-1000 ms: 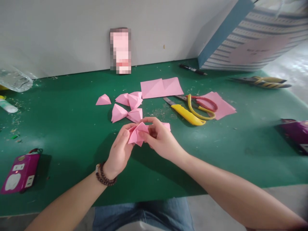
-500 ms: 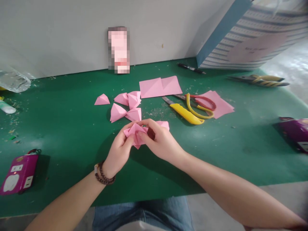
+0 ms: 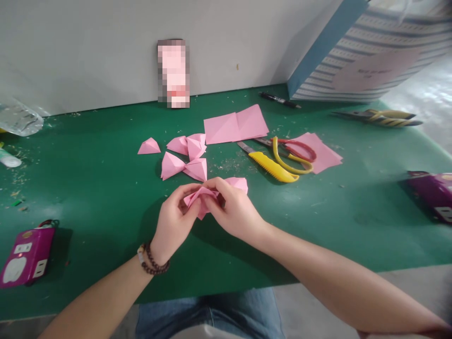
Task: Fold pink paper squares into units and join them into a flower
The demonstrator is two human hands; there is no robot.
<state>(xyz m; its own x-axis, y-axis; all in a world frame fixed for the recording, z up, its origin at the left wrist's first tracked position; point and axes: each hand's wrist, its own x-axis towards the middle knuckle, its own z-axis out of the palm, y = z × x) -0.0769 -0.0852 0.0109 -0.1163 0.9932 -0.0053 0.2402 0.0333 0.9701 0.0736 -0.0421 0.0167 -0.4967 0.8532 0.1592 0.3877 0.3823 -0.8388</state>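
Between my hands is a folded piece of pink paper (image 3: 201,200), partly hidden by my fingers. My left hand (image 3: 178,212) pinches its left side, thumb in front and fingers behind. My right hand (image 3: 233,207) grips the right side the same way, thumb pressed near the middle. Just beyond lie several folded pink paper pieces (image 3: 172,165) on the green table (image 3: 106,179). One more folded piece (image 3: 238,184) shows partly behind my right hand. A lone small folded piece (image 3: 149,146) sits farther left.
Pink paper sheets (image 3: 221,128) lie at the back. Right of them are a yellow-handled cutter (image 3: 273,167), scissors (image 3: 293,157) over more pink paper (image 3: 326,155), a pen (image 3: 278,100) and pliers (image 3: 381,117). A purple power box (image 3: 28,256) stands left. A blurred phone-like object (image 3: 173,73) leans on the wall.
The held paper's top point has folded down, and its upper edge now looks curved. My left hand has turned slightly and closed in around it. One sheet at the back has lifted at its corner.
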